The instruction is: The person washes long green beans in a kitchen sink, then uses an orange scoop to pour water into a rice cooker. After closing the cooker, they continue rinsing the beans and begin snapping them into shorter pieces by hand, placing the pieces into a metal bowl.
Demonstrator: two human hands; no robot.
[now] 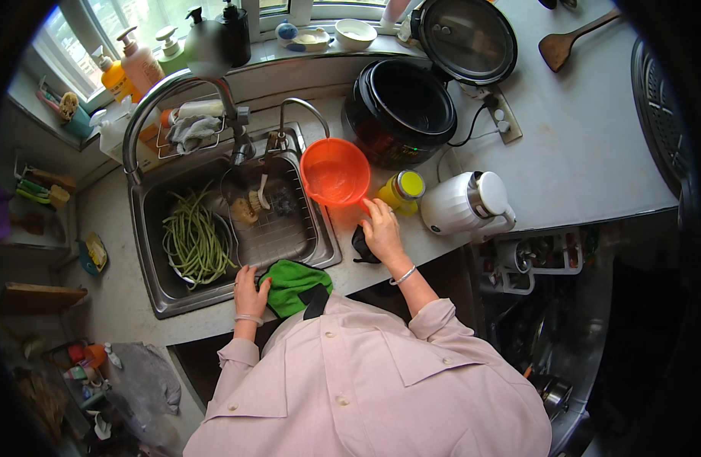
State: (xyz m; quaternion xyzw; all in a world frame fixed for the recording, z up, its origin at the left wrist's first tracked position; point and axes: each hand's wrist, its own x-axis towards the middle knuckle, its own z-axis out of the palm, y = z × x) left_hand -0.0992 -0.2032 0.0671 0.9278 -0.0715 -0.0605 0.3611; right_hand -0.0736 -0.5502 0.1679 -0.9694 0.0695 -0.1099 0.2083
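Observation:
My right hand (383,233) grips the handle of an orange-red plastic water dipper (334,174). The dipper is beside the sink's right rim, beneath the curved spout of a slim tap (305,104), and what looks like clear water lies inside it. On the front rim of the steel sink (156,305) rests my left hand (251,290), fingers apart and holding nothing. Its thumb is at the edge of a green cloth (299,285) with dark trim. Long green beans (196,240) fill a bowl in the sink's left part. A brush (259,197) and a sponge (243,211) lie on the wire rack to the right.
Right of the dipper stand a yellow jar (405,188), a white electric kettle (465,203) and a black electric cooker (399,114) with its lid raised. A tall gooseneck faucet (134,131) arches over the sink's left. Pump bottles (139,65) line the windowsill.

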